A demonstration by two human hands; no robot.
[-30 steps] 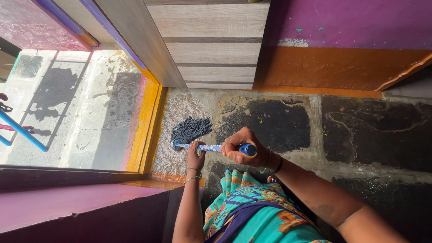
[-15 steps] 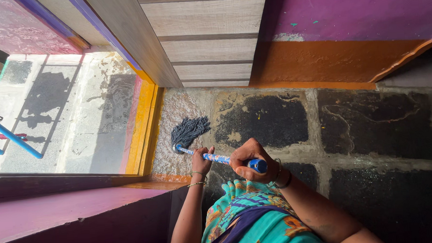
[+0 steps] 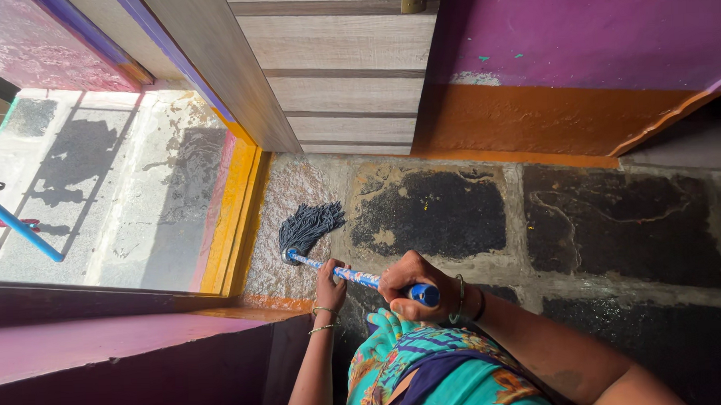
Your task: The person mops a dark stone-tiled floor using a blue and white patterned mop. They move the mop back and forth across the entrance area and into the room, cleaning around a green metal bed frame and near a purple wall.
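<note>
Strong daylight floods in from the open doorway (image 3: 238,143) at the left, washing out the pavement (image 3: 96,188) outside, where hard shadows lie. Indoors the stone floor (image 3: 617,217) is dimmer and evenly lit. Focus is sharp; straight lines bend slightly near the edges.

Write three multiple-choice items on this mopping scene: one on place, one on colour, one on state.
1. Where does the mop head rest?
A. on the stone floor beside the yellow threshold
B. on the wooden door
C. outside on the pavement

2. What colour is the mop handle?
A. red
B. blue, patterned
C. green

3. How is the handle held?
A. one hand
B. lying loose
C. both hands

Answers: 1 A, the strands lie on stone by the threshold. 2 B, the shaft shows blue. 3 C, the left hand and right hand both grip it.
</note>
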